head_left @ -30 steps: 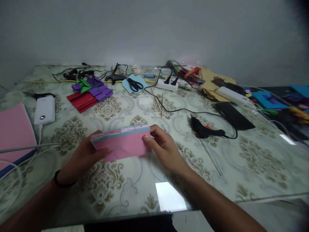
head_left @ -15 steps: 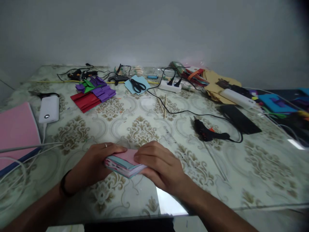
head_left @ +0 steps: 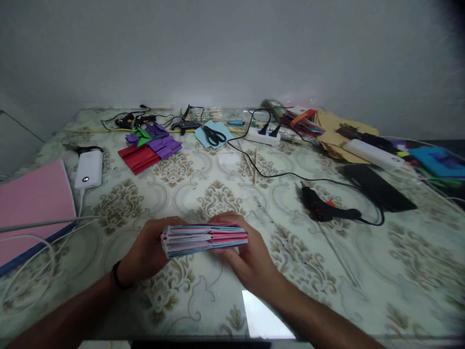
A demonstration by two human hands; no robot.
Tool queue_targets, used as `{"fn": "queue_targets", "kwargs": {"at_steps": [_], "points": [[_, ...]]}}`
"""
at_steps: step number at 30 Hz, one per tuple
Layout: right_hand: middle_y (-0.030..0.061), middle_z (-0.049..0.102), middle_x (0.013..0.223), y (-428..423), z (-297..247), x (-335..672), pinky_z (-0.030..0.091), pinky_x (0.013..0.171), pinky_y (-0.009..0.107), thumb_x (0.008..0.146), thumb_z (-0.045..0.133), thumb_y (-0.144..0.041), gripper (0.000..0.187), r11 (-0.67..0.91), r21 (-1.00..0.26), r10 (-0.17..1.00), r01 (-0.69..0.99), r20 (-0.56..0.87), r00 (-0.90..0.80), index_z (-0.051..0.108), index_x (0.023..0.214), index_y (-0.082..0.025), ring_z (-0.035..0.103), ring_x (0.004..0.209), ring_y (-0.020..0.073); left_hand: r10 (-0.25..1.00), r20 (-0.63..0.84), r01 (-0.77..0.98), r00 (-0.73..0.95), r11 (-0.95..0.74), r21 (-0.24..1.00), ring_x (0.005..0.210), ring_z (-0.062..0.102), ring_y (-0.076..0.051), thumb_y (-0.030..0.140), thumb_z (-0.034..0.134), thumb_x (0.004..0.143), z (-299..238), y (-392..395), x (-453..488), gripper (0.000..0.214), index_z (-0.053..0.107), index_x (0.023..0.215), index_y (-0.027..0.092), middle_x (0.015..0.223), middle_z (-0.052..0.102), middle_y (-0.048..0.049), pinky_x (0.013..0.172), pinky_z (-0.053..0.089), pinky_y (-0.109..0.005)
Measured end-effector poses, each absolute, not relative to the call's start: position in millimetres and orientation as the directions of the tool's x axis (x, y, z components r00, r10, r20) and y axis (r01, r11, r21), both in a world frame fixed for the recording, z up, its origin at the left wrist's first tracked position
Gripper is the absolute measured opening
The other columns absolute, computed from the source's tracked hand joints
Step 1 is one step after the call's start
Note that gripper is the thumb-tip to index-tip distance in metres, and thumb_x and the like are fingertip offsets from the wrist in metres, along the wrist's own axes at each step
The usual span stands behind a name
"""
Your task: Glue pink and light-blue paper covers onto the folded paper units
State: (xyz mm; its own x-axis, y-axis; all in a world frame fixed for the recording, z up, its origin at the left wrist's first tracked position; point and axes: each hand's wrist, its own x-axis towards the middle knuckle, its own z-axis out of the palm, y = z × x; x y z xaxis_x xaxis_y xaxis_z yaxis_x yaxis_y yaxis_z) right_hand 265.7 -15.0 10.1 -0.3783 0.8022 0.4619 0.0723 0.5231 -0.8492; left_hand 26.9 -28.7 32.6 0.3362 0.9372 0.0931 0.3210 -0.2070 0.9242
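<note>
A thick stack of folded paper (head_left: 196, 238) in pink, white and light blue is held over the table, its layered edge facing me. My left hand (head_left: 150, 247) is closed on its left end, with the fingers partly hidden behind it. At the right end my right hand (head_left: 247, 252) grips the same stack, thumb below and fingers over the far side. Past the hands lie red folded paper (head_left: 138, 159) and purple folded paper (head_left: 165, 147), with a green folded piece (head_left: 143, 135) beside them.
On the right lies a black glue gun (head_left: 323, 206) near a black flat box (head_left: 378, 186). Black-handled scissors (head_left: 214, 136) rest on light blue paper. Further back is a white power strip (head_left: 262, 136). A white power bank (head_left: 89, 168) and a pink sheet (head_left: 36, 203) with white cables are left.
Both hands have turned the paper stack, so its layered edge now faces me instead of its pink top. The whole view has shifted slightly, with table items appearing lower and further right.
</note>
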Motion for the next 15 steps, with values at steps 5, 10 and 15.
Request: {"fn": "queue_targets", "kwargs": {"at_steps": [5, 10, 15], "points": [[0.0076, 0.067, 0.122, -24.1, 5.2, 258.1, 0.056, 0.098, 0.037, 0.107, 0.063, -0.034, 0.022, 0.414, -0.899, 0.775, -0.143, 0.43, -0.462, 0.057, 0.127, -0.03, 0.067, 0.114, 0.0218, 0.92, 0.083, 0.232, 0.383, -0.182, 0.956, 0.074, 0.071, -0.02, 0.049, 0.078, 0.087, 27.6, -31.1, 30.4, 0.033, 0.074, 0.089, 0.016, 0.086, 0.079, -0.0065, 0.067, 0.054, -0.028], [0.0072, 0.069, 0.125, -26.4, 5.0, 256.3, 0.056, 0.101, 0.039, 0.101, 0.073, -0.042, 0.029, 0.309, -0.919, 0.769, -0.244, 0.393, -0.504, 0.059, 0.125, -0.031, 0.067, 0.118, 0.0228, 0.906, 0.096, 0.17, 0.411, -0.179, 0.969, 0.074, 0.061, -0.016, 0.044, 0.071, 0.093, 22.3, -31.7, 31.5, 0.031, 0.061, 0.081, 0.018, 0.084, 0.069, -0.0029, 0.067, 0.048, -0.027], [0.0093, 0.067, 0.129, -29.9, 4.5, 255.1, 0.058, 0.101, 0.042, 0.095, 0.078, -0.05, 0.041, 0.244, -0.934, 0.74, -0.261, 0.353, -0.572, 0.06, 0.126, -0.031, 0.066, 0.123, 0.0254, 0.879, 0.061, 0.167, 0.472, -0.157, 0.974, 0.074, 0.056, -0.014, 0.035, 0.064, 0.099, 19.9, -31.2, 28.8, 0.027, 0.054, 0.079, 0.019, 0.085, 0.066, -0.0006, 0.068, 0.045, -0.026]]}}
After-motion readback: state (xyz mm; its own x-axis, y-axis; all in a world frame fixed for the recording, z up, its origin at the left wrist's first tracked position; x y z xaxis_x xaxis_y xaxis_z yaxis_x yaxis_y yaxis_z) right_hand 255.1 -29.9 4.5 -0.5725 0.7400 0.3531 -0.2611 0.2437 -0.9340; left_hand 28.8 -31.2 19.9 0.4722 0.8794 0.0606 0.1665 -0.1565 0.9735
